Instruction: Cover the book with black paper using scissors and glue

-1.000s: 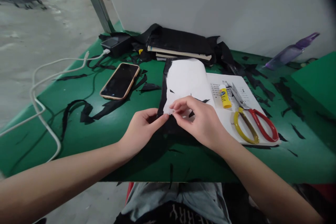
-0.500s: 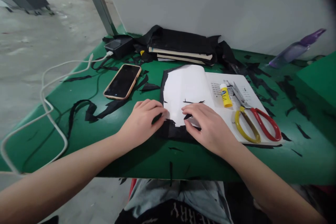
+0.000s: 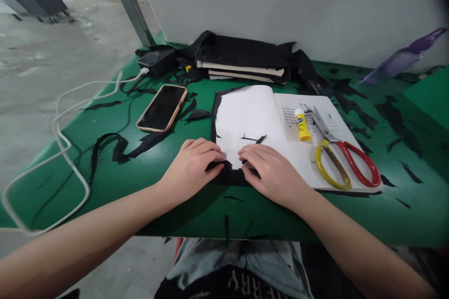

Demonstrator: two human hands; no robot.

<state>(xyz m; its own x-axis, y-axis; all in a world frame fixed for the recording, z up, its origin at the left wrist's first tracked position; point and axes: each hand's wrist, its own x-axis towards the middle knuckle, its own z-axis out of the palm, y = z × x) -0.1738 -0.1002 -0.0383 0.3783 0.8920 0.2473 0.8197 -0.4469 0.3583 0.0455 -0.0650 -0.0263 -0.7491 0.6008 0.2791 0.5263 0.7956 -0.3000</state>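
White sheet (image 3: 250, 117) is pressed flat onto black paper (image 3: 229, 177) by left hand (image 3: 191, 168) and right hand (image 3: 270, 170), fingers spread; smoothing step judged underway, even pressure toward sheet's edges needed next.

White sheet (image 3: 247, 121) flat on black paper (image 3: 231, 176) — near table edge

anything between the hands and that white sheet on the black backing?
Nothing visible. The left hand and right hand both rest flat on the near edge of the white sheet and its black backing. The glue stick and scissors lie off to the right, clear of both hands.
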